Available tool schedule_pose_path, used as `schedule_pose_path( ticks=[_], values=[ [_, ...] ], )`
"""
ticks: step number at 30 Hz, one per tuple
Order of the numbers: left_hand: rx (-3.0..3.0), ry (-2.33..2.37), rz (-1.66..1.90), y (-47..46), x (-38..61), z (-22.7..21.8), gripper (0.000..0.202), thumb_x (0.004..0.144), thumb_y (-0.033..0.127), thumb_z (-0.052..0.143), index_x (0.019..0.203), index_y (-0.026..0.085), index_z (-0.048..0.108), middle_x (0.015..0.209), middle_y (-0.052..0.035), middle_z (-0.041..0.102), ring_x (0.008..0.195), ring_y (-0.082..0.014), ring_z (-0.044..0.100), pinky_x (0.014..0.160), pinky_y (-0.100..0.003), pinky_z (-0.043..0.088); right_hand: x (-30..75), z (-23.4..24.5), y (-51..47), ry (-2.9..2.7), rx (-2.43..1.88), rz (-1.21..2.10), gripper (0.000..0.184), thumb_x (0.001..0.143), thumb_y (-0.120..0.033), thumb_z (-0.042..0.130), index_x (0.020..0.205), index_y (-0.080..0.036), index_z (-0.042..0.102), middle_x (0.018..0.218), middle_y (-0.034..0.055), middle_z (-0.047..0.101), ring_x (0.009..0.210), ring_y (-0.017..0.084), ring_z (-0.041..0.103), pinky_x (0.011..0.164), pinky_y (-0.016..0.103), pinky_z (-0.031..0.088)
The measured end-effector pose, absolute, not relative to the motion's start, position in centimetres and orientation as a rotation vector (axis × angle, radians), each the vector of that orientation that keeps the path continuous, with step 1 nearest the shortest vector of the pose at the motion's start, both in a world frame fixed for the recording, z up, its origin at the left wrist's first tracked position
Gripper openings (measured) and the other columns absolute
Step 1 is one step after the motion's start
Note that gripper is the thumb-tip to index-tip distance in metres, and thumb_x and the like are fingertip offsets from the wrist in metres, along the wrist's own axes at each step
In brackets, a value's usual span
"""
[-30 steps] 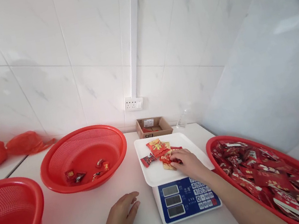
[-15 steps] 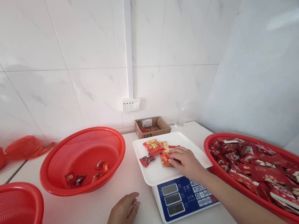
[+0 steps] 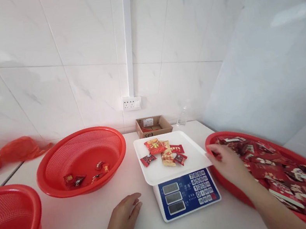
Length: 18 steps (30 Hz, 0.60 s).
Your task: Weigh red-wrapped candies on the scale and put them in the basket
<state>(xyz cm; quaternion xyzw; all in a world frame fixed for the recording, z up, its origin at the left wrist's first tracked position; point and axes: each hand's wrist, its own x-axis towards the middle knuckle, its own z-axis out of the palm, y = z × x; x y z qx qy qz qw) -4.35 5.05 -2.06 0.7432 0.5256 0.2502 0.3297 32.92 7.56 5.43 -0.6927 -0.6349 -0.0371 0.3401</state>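
Observation:
My left hand (image 3: 124,216) rests on the white table left of the scale, fingers stretched out, holding nothing. My right hand (image 3: 229,164) is at the near-left rim of the right-hand red basket (image 3: 215,174), beside the tray's right edge. Its fingers are curled, and what they hold, if anything, is hidden. On the white tray (image 3: 152,177) of the scale (image 3: 188,195) lie a red-orange snack packet (image 3: 154,146), a beige packet (image 3: 167,155), a red packet (image 3: 177,149) and small dark-red wrapped pieces (image 3: 148,159). Many red packets (image 3: 275,171) fill the right-hand basket.
Left of the scale, a red mesh basket (image 3: 59,154) holds several small wrapped pieces. Another red basket (image 3: 34,206) stands nearer, at the left edge. Behind are a cardboard box (image 3: 167,126), a clear plastic container (image 3: 182,117), red plastic bags (image 3: 24,149) and a tiled wall with a socket.
My right hand has left the tray and moved right to the basket rim. The orange piece at its fingertips no longer shows on the tray. My left hand stays put.

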Motion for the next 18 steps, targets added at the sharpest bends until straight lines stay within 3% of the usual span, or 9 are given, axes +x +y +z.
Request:
schedule_pose_path(
  ticks=[3,6,10,14,16,18],
  values=[
    [1.949,1.387,0.676,5.2,-4.4,-2.2,0.033,0.086,0.035,0.041,0.111,0.024,0.059,0.107,-0.0029,0.067,0.097,-0.0188,0.062,0.084,-0.029,0.048,28.8,4.7,8.5,-1.899,-1.717,0.164,0.034,0.080,-0.041,0.042,0.099,-0.020,0.061,0.106,0.0092,0.062,0.103,0.025,0.054,0.093,0.040,0.040],
    [1.957,1.393,0.704,5.5,-4.5,-2.3,0.032,0.086,0.034,0.042,0.110,0.023,0.059,0.102,-0.0026,0.068,0.094,-0.0177,0.062,0.083,-0.028,0.048,26.0,4.8,9.3,-1.977,-1.709,0.350,0.031,0.083,-0.040,0.041,0.096,-0.023,0.062,0.105,0.0064,0.064,0.098,0.024,0.056,0.087,0.038,0.043],
    [1.964,1.395,0.716,5.5,-4.7,-2.3,0.032,0.087,0.034,0.041,0.111,0.024,0.059,0.101,-0.0022,0.068,0.093,-0.0169,0.062,0.081,-0.026,0.048,23.7,5.5,10.6,-1.965,-1.684,0.164,0.035,0.084,-0.043,0.042,0.104,-0.022,0.062,0.108,0.0074,0.062,0.104,0.024,0.053,0.091,0.039,0.041],
    [1.978,1.378,0.692,5.3,-4.6,-2.4,0.033,0.087,0.034,0.041,0.113,0.024,0.058,0.103,-0.0026,0.067,0.094,-0.0168,0.062,0.082,-0.026,0.048,20.5,5.7,12.3,-2.146,-1.678,0.059,0.055,0.080,-0.056,0.047,0.126,-0.025,0.050,0.139,0.0085,0.038,0.130,0.030,0.026,0.104,0.050,0.021],
    [1.985,1.375,0.690,5.3,-4.6,-2.5,0.033,0.087,0.033,0.041,0.113,0.023,0.058,0.103,-0.0031,0.067,0.094,-0.0169,0.062,0.082,-0.026,0.048,19.1,5.6,13.1,-2.283,-1.709,0.139,0.062,0.078,-0.064,0.045,0.131,-0.031,0.044,0.147,0.0070,0.024,0.135,0.033,0.011,0.104,0.058,0.008],
    [1.988,1.373,0.688,5.4,-4.6,-2.6,0.033,0.087,0.033,0.041,0.113,0.022,0.058,0.104,-0.0034,0.067,0.094,-0.0170,0.062,0.082,-0.026,0.048,18.5,5.5,13.8,-2.365,-1.725,0.214,0.064,0.078,-0.067,0.042,0.132,-0.033,0.042,0.148,0.0064,0.020,0.136,0.034,0.004,0.102,0.062,0.001]
  ],
)
